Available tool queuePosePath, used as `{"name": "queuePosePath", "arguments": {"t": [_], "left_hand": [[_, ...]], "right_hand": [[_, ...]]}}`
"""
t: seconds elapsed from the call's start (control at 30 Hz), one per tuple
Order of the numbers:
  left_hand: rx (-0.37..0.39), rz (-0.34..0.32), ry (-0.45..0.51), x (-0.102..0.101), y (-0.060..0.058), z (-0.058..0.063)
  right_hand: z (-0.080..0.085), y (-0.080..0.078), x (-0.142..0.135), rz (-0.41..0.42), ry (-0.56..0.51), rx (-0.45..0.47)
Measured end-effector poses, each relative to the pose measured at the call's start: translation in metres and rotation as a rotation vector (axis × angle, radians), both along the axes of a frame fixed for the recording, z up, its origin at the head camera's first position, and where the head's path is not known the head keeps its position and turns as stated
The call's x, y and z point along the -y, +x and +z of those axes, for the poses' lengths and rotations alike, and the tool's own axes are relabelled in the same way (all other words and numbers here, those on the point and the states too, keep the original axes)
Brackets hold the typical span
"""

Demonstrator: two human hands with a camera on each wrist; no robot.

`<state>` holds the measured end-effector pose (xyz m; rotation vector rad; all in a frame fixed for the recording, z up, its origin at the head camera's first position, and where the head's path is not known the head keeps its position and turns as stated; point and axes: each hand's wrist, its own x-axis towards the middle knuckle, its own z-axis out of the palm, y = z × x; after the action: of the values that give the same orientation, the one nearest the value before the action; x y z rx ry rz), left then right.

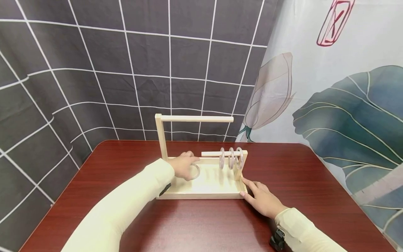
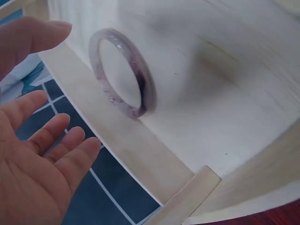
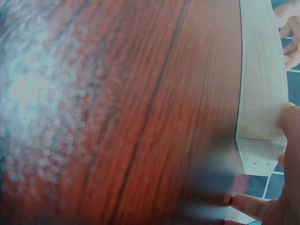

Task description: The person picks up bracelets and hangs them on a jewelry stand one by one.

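My left hand (image 1: 182, 166) reaches into the left part of a pale wooden stand's tray (image 1: 201, 196), fingers relaxed. Beside it, a pale lilac bangle (image 2: 149, 89) stands tilted near the tray's low side wall. In the left wrist view, a gap shows between thumb and fingers, and they stay apart from the bangle. Three similar bangles (image 1: 222, 149) hang on the short lower bar (image 1: 211, 154) at the right. My right hand (image 1: 264, 200) rests at the tray's front right corner, with thumb on the rim and fingers extended along the outer end.
A longer upper bar (image 1: 198, 119) juts rightward from the tall left post (image 1: 161, 138), above the lower bar. The stand sits on a reddish-brown table (image 1: 195, 224). Behind it hangs a dark gridded curtain (image 1: 189, 59), with a floral cloth (image 1: 315, 70) at the right.
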<state>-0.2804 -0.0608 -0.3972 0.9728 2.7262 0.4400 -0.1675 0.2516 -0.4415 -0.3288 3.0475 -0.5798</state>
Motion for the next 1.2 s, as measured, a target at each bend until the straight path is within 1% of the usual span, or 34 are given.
{"name": "queuePosePath", "arguments": {"t": [0.13, 0.47, 0.67, 0.93, 1.03, 1.2], "left_hand": [[-0.005, -0.015, -0.015, 0.0, -0.002, -0.006], [-0.01, -0.025, -0.054, -0.002, -0.006, -0.014], [0.009, 0.002, -0.079, -0.001, -0.005, -0.014], [0.08, 0.031, -0.087, -0.003, -0.003, -0.013], [0.081, 0.041, -0.12, -0.004, -0.003, -0.015], [0.066, 0.042, -0.165, -0.005, -0.007, -0.023]], "right_hand": [[0.0, 0.0, 0.0, -0.001, 0.002, 0.0], [0.001, 0.0, 0.0, -0.001, 0.003, -0.008], [0.0, -0.001, 0.0, -0.005, 0.002, -0.006], [-0.002, -0.001, 0.0, -0.012, 0.003, -0.004], [-0.002, 0.0, 0.0, -0.014, 0.003, -0.003], [-0.002, 0.0, 0.0, -0.014, 0.001, -0.005]]}}
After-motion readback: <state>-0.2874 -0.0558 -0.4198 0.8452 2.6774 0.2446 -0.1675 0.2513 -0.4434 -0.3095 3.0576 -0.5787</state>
